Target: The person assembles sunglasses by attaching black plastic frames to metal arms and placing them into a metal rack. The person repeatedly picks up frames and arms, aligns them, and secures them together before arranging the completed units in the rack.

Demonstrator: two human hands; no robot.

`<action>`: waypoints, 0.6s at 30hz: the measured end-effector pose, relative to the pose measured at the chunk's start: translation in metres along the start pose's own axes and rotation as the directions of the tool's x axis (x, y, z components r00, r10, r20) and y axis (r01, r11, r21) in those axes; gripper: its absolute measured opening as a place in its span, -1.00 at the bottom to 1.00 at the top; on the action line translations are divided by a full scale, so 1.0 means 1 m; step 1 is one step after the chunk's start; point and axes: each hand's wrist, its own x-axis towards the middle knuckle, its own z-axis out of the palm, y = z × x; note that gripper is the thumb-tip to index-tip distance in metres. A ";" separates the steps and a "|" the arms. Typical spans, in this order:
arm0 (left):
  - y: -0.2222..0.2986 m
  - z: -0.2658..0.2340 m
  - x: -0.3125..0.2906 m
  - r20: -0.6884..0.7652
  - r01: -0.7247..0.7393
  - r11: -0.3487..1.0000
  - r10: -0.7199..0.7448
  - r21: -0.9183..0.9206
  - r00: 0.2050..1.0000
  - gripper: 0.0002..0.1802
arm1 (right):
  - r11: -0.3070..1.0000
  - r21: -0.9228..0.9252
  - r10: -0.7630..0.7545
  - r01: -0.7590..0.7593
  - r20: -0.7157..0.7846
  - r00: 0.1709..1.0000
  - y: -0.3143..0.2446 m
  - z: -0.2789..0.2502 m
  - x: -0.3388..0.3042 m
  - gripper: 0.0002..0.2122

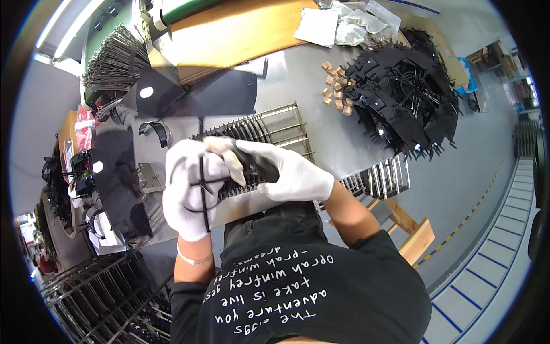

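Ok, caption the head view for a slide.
Gloved left hand and right hand, close together, hold black parts over a metal rack.

Bench point(315, 69), metal-topped. Board point(229, 37), wooden, pale orange-brown, along the bench's far side. Paper point(317, 27), white, at the board's right end. Bags point(350, 34), translucent, just right of the paper. Blocks point(338, 105), small, brown, in a loose cluster on the bench's right part. Rods point(114, 60), thin, grey, one dense sheaf, far left. Packet point(85, 135), red and white, at the left edge. Bin point(467, 74), blue, beyond the bench at right. Stand point(418, 241), wooden, near right. Floor point(441, 189), grey, with striped line in yellow and black. Track point(492, 252), white, blue-barred, far right. Lights point(80, 26), tubular, upper left.
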 end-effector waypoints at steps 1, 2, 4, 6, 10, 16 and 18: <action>-0.001 0.000 -0.011 -0.041 0.032 0.998 -0.030 0.061 0.999 -0.53 | 0.932 -0.350 -0.097 0.097 0.016 0.995 0.000 -0.009 -0.005 -0.30; 0.006 -0.009 -0.018 -0.163 0.111 0.992 -0.099 0.067 0.982 -0.56 | 0.912 -0.379 -0.143 0.158 0.067 0.987 -0.009 -0.012 -0.008 -0.36; 0.026 -0.037 -0.023 -0.207 0.123 0.976 -0.160 -0.180 0.965 -0.55 | 0.866 -0.492 -0.059 0.087 0.072 0.996 -0.015 -0.039 -0.018 -0.38; 0.060 -0.076 -0.026 -0.233 -0.022 0.926 -0.072 -0.377 0.970 -0.47 | 0.930 -0.353 0.040 -0.100 -0.174 0.984 0.004 -0.077 -0.029 -0.39; 0.086 -0.075 -0.031 -0.430 0.006 0.982 -0.088 -0.189 0.898 -0.27 | 0.784 0.478 0.539 -0.395 -0.212 0.815 0.050 -0.090 -0.019 -0.35; 0.066 -0.071 -0.035 -0.245 0.062 0.998 -0.068 -0.032 0.967 -0.19 | 0.826 -0.224 0.400 -0.518 -0.415 0.817 0.065 -0.047 0.021 -0.35; 0.059 -0.062 -0.034 -0.284 0.122 0.989 -0.095 0.079 0.954 -0.13 | 0.651 -0.449 0.472 -0.612 -0.391 0.790 0.045 -0.031 0.029 -0.31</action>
